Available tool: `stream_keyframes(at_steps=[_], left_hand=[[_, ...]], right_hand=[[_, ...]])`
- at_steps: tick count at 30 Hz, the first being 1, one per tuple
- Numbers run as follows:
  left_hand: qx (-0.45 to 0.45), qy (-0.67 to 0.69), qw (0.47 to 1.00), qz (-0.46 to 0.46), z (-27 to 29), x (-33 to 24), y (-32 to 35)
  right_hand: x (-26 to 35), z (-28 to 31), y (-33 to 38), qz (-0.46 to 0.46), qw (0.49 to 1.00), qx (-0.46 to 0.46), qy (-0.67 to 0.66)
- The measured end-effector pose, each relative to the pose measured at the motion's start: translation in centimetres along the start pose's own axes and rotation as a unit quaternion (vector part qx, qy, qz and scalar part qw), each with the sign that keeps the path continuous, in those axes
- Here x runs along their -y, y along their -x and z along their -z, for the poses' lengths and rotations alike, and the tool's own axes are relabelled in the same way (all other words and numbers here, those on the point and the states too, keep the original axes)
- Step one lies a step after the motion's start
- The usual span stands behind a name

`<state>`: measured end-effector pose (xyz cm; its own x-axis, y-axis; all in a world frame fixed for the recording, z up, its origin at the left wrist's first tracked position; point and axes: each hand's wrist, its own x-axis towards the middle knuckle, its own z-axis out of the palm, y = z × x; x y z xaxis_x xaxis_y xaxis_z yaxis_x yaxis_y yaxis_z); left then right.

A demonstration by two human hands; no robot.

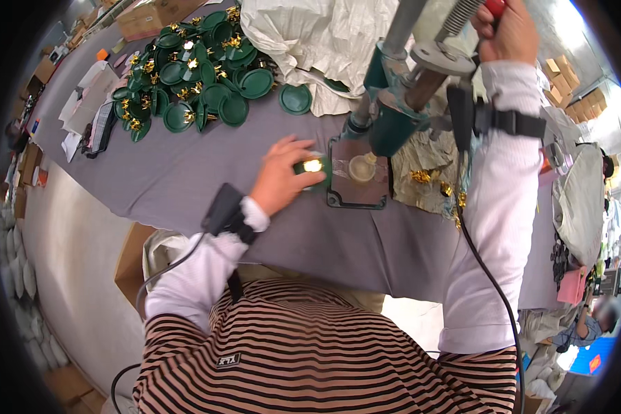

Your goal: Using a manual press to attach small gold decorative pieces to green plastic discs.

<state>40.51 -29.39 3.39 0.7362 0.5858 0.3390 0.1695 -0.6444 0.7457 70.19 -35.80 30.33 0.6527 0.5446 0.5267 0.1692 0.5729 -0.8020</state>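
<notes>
My left hand [281, 176] pinches a green disc [323, 174] with a shiny gold piece [313, 165] on it, just left of the press base. High on the right, my right hand [512, 36] is wrapped round the red knob [495, 7] of the press lever. The green hand press [395, 130] stands over a flat metal base [357, 196]. A round pale pad [362, 168] sits on that base, below the ram. Gold pieces [421, 176] lie on crumpled brown paper [424, 153] to the right of the press.
A large heap of green discs with gold pieces [231, 109] covers the table's far left, with a single green disc [295, 99] beside it. A white sack [303, 31] lies behind the press. A cardboard box [152, 19] stands at the back. Another person [586, 326] is at the far right.
</notes>
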Motion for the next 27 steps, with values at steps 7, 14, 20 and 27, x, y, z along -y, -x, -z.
stream_keyframes(at_steps=[7, 14, 20, 27], left_hand=[[-0.045, -0.009, 0.999, 0.030, 5.5, 4.4, -4.3], [-0.142, -0.258, 0.952, 0.087, 1.5, 6.6, -10.7], [0.033, -0.275, 0.936, -0.217, 5.6, 6.4, -4.6], [-0.016, -0.098, 0.995, -0.030, 5.7, 4.6, -4.0]], right_hand=[[-0.8, -1.9, 0.5, -0.021, 0.998, 0.043, -0.049], [-1.3, -1.6, 0.5, 0.010, 1.000, 0.008, -0.020], [-1.0, -1.2, 0.5, 0.066, 0.997, 0.028, -0.002], [-2.1, -1.1, 0.1, 0.036, 0.996, 0.053, -0.059]])
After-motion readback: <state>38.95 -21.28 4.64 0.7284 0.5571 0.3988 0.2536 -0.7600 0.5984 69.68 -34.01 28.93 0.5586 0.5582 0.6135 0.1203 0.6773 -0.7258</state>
